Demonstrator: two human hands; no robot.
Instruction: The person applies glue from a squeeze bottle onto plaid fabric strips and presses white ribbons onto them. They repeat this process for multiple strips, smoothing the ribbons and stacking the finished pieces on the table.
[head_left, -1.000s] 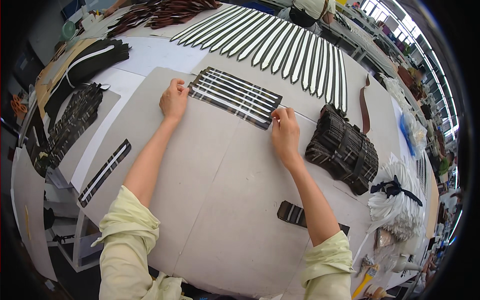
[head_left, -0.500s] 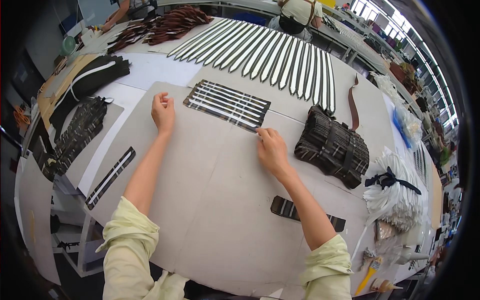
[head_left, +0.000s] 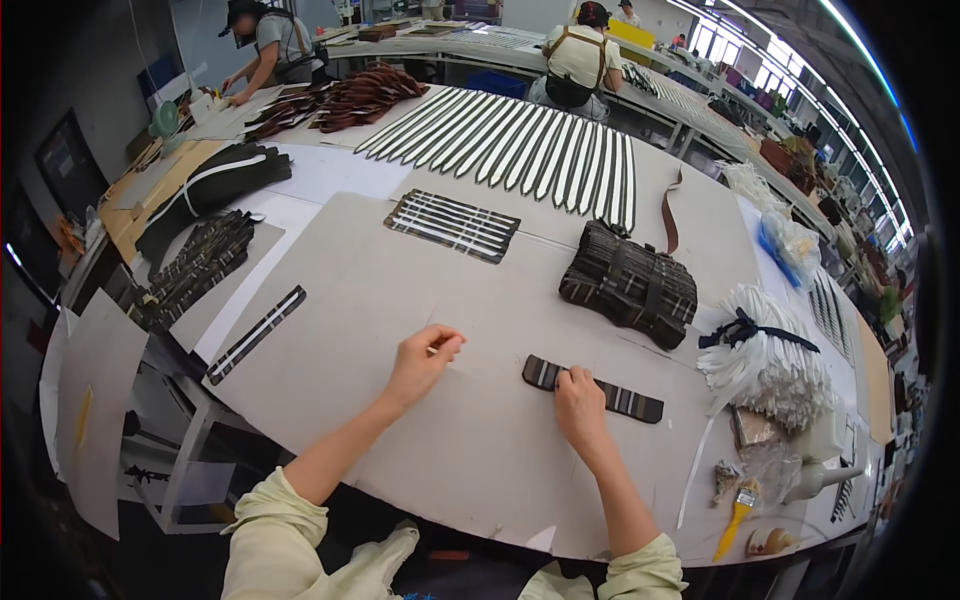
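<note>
My right hand (head_left: pixel 582 408) is on a short stack of dark plaid fabric strips (head_left: pixel 632 402) near the front right of the table, its fingers closed at the stack's upper edge. My left hand (head_left: pixel 420 364) hovers over the middle of the board, fingertips pinched together; whether a small thing is between them is hidden. Farther away, a row of plaid strips with white bands down their middles (head_left: pixel 452 226) lies side by side. One similar single strip (head_left: pixel 256 335) lies at the left. A thick strapped bundle of plaid strips (head_left: pixel 630 285) is beyond my right hand.
Long pointed white-and-dark strips (head_left: pixel 510 150) fan across the far side. Brown strips (head_left: pixel 370 95) are heaped at the far left, dark fabric (head_left: pixel 215 185) nearer. To the right are tied white strips (head_left: pixel 765 355), a yellow-handled brush (head_left: pixel 738 520) and bottles. Other people work beyond the table.
My right hand has left the row of banded strips and come back to the plaid stack. My left hand has moved nearer and to the right. The view has shifted.
</note>
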